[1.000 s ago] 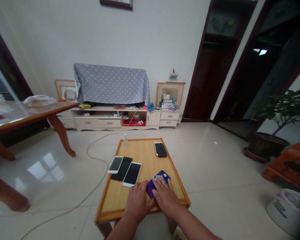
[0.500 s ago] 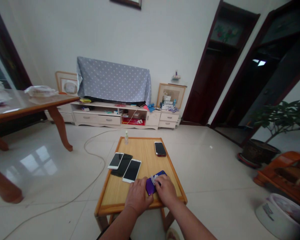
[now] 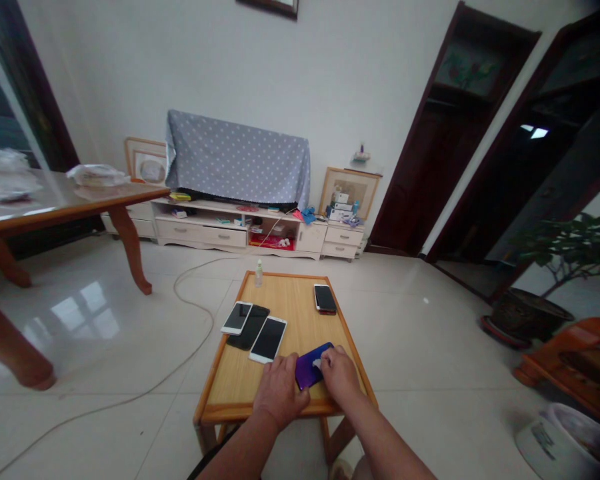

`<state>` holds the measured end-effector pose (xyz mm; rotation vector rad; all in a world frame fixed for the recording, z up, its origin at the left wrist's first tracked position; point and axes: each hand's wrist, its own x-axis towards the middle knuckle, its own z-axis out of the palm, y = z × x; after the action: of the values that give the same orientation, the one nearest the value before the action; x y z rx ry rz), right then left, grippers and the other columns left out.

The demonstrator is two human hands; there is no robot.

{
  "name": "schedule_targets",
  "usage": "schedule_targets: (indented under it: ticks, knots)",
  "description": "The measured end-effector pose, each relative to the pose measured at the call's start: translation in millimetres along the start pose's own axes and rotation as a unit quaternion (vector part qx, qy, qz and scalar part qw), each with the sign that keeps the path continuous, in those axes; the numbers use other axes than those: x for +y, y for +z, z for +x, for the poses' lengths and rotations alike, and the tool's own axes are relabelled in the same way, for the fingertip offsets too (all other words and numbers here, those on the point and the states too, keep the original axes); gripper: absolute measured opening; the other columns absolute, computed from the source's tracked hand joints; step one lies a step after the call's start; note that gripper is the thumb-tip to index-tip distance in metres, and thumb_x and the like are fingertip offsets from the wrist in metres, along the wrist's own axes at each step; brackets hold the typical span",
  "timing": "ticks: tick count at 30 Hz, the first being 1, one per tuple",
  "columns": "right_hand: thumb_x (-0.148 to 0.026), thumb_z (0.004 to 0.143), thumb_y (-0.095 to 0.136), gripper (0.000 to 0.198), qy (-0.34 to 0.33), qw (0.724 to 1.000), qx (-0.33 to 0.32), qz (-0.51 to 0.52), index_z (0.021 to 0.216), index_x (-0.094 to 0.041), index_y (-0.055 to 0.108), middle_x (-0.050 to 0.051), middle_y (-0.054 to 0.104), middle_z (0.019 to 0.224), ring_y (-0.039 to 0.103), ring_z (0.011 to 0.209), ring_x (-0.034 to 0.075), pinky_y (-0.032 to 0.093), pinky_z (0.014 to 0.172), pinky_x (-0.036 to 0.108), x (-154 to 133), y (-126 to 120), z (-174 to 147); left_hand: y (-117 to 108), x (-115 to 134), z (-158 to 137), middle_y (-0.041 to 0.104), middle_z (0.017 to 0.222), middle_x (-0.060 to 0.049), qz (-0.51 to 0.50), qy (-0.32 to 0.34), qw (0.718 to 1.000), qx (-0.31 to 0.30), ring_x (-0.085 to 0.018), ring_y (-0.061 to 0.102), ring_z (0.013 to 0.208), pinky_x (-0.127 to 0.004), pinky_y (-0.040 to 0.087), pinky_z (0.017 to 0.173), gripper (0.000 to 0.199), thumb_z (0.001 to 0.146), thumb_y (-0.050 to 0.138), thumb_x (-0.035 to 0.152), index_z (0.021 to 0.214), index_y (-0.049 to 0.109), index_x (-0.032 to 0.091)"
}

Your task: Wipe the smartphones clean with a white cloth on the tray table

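The right hand (image 3: pixel 340 375), laid flat across the phone (image 3: pixel 306 373) a second ago, has been drawn to the phone's right edge, its fingers now curled in. The white scrap (image 3: pixel 317 364), earlier stretched across the phone, has been bunched at the fingertips, and more of the purple-blue back has been uncovered.

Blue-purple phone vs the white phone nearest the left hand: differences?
Face: the blue-purple phone shows a blue-purple surface; the white phone shows a dark screen with white borders.
Handling: the left hand holds the blue-purple phone while the right pinches a white scrap at it; the white phone isn't held.
Shared: both are slim and rectangular.
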<state>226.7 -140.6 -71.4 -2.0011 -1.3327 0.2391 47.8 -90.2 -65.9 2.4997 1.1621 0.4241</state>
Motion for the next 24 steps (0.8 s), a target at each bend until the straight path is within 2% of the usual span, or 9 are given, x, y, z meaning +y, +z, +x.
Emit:
schedule_targets:
  ticks: [3, 5, 11, 13, 17, 19, 24]
  knots:
    - [-0.017, 0.085, 0.05, 0.022, -0.091, 0.993, -0.059, -0.043, 0.087, -0.022, 0.071, 0.006, 0.066, 0.097, 0.059, 0.094, 0.02, 0.042, 0.086, 0.027, -10, 11, -16, 3, -1, 0, 0.062, 0.119, -0.009, -0.004, 0.005, 1.0, 0.009, -0.028, 0.051, 0.115, -0.038, 0.034, 0.099, 0.059, 0.079, 0.057, 0.045, 0.132, 0.048, 0.021]
    - [-0.016, 0.087, 0.049, 0.026, -0.118, 0.988, -0.079, -0.064, 0.095, -0.023, 0.073, 0.006, 0.066, 0.1, 0.059, 0.098, 0.02, 0.043, 0.088, 0.027, -6, 8, -17, 5, -2, 0, 0.062, 0.119, -0.009, -0.005, 0.002, 1.0, 0.013, -0.028, 0.051, 0.115, -0.038, 0.034, 0.099, 0.06, 0.079, 0.058, 0.045, 0.133, 0.048, 0.02]
    - [-0.018, 0.093, 0.043, 0.029, -0.005, 0.989, 0.018, -0.145, 0.093, -0.02, 0.072, 0.008, 0.065, 0.096, 0.061, 0.093, 0.021, 0.044, 0.086, 0.028, 22, -16, 5, 5, -2, 0, 0.062, 0.118, -0.009, 0.005, 0.001, 1.0, 0.011, -0.028, 0.051, 0.114, -0.037, 0.034, 0.099, 0.065, 0.074, 0.063, 0.041, 0.133, 0.048, 0.021]
    - [-0.016, 0.093, 0.043, 0.029, -0.018, 0.99, 0.021, -0.137, 0.095, -0.019, 0.071, 0.008, 0.065, 0.096, 0.06, 0.093, 0.021, 0.044, 0.086, 0.028, 17, -8, 0, 5, -1, 1, 0.062, 0.118, -0.009, 0.006, 0.0, 1.0, 0.012, -0.028, 0.052, 0.114, -0.037, 0.034, 0.099, 0.064, 0.074, 0.063, 0.042, 0.133, 0.049, 0.021]
    - [-0.015, 0.093, 0.045, 0.031, -0.137, 0.985, -0.047, -0.095, 0.107, -0.022, 0.072, 0.007, 0.067, 0.104, 0.06, 0.098, 0.021, 0.045, 0.088, 0.029, 1, 15, -23, 7, 0, 1, 0.063, 0.116, -0.009, 0.004, -0.009, 1.0, 0.02, -0.028, 0.052, 0.113, -0.037, 0.034, 0.098, 0.059, 0.076, 0.061, 0.046, 0.13, 0.051, 0.022]
    - [-0.016, 0.092, 0.047, 0.033, -0.169, 0.978, -0.07, -0.101, 0.113, -0.023, 0.072, 0.007, 0.069, 0.108, 0.059, 0.102, 0.022, 0.045, 0.091, 0.031, 1, 15, -25, 6, 0, 1, 0.063, 0.116, -0.009, 0.005, -0.012, 1.0, 0.019, -0.028, 0.052, 0.114, -0.038, 0.034, 0.099, 0.058, 0.076, 0.061, 0.046, 0.129, 0.052, 0.022]
    - [-0.019, 0.097, 0.039, 0.041, -0.109, 0.978, -0.007, -0.179, 0.121, -0.02, 0.071, 0.011, 0.067, 0.127, 0.055, 0.121, 0.025, 0.039, 0.107, 0.04, 23, -6, -7, 2, 2, 0, 0.062, 0.12, -0.009, 0.011, -0.011, 1.0, 0.003, -0.027, 0.052, 0.116, -0.036, 0.034, 0.101, 0.062, 0.074, 0.063, 0.041, 0.131, 0.05, 0.022]
